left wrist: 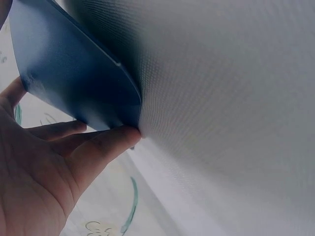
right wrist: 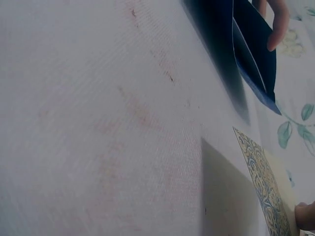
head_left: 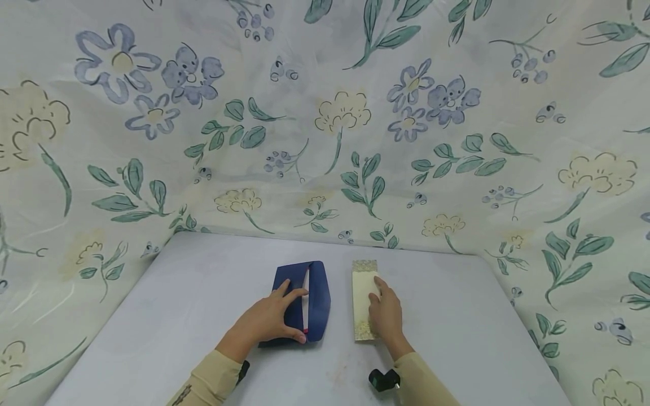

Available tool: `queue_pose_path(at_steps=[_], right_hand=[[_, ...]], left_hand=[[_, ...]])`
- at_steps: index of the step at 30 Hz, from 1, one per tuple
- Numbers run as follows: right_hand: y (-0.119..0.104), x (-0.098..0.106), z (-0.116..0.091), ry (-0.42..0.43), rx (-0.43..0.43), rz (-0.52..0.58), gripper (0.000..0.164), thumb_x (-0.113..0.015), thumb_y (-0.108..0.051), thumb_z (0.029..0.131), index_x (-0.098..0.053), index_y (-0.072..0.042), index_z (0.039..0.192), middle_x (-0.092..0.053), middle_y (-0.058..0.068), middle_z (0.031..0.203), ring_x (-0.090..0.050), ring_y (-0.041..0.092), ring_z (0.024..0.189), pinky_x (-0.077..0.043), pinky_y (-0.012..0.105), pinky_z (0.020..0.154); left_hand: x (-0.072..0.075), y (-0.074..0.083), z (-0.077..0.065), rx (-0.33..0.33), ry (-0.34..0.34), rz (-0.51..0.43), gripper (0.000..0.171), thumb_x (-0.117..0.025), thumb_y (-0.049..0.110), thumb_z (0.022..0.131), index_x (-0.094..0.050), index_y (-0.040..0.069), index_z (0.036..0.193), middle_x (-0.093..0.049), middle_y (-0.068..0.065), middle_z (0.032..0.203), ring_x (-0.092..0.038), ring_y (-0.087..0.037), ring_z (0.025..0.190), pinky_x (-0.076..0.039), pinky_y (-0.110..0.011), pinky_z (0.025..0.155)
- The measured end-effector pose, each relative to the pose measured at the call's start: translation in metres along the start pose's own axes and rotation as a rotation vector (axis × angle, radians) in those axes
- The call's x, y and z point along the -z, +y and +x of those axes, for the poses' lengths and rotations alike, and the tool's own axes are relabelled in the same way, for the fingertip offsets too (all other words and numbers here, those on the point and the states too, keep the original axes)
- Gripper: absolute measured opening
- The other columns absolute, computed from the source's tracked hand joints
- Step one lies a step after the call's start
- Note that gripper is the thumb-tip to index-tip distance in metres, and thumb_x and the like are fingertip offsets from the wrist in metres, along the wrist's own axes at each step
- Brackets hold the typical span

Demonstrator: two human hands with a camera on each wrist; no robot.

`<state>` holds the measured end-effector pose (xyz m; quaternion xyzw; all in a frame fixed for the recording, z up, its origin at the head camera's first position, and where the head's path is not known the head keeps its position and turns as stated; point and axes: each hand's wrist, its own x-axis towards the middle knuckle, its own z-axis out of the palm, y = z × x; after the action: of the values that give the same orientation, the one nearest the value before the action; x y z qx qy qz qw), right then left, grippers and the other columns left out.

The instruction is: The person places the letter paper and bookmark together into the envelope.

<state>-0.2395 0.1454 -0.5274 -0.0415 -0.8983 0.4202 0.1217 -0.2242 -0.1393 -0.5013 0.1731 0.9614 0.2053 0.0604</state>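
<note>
A dark blue envelope [head_left: 319,304] has its flap folded out to the right, showing a white strip along its mouth and a bit of red at the near end. My left hand [head_left: 266,324] holds it with fingers spread over its left part and the thumb by the near edge. In the left wrist view, the envelope [left wrist: 74,64] stands tilted against the fingers. To the right, my right hand [head_left: 387,316] pinches a long cream card [head_left: 363,293] with patterned ends by its right side. The right wrist view shows the card [right wrist: 270,187] raised, its shadow beneath.
Both hands work over a white tabletop [head_left: 437,310] with faint reddish smudges near the front. Floral cloth [head_left: 304,169] hangs behind and along both sides. A small black device [head_left: 383,380] sits at my right wrist.
</note>
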Motion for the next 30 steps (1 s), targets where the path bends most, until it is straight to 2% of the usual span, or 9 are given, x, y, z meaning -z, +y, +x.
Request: queue_pose_path(at_steps=[19,30], right_hand=[[-0.015,-0.010,0.000,0.014,0.017,-0.023,0.045,-0.060,-0.003,0.099,-0.052,0.002,0.144,-0.063,0.026,0.128,-0.060,0.041,0.120,-0.050,0.054,0.099],[-0.022,-0.016,0.000,0.019,0.022,0.016,0.046,-0.062,-0.005,0.099,-0.054,0.001,0.143,-0.063,0.025,0.128,-0.061,0.040,0.119,-0.050,0.054,0.098]], left_hand=[[-0.002,0.002,0.001,-0.010,0.014,-0.002,0.106,-0.088,0.067,0.059,-0.049,0.027,0.149,-0.030,-0.030,0.159,-0.048,-0.057,0.131,-0.047,-0.067,0.097],[-0.002,0.005,0.001,0.002,0.007,-0.002,0.106,-0.089,0.067,0.059,-0.050,0.028,0.149,-0.030,-0.029,0.160,-0.045,-0.056,0.134,-0.045,-0.067,0.099]])
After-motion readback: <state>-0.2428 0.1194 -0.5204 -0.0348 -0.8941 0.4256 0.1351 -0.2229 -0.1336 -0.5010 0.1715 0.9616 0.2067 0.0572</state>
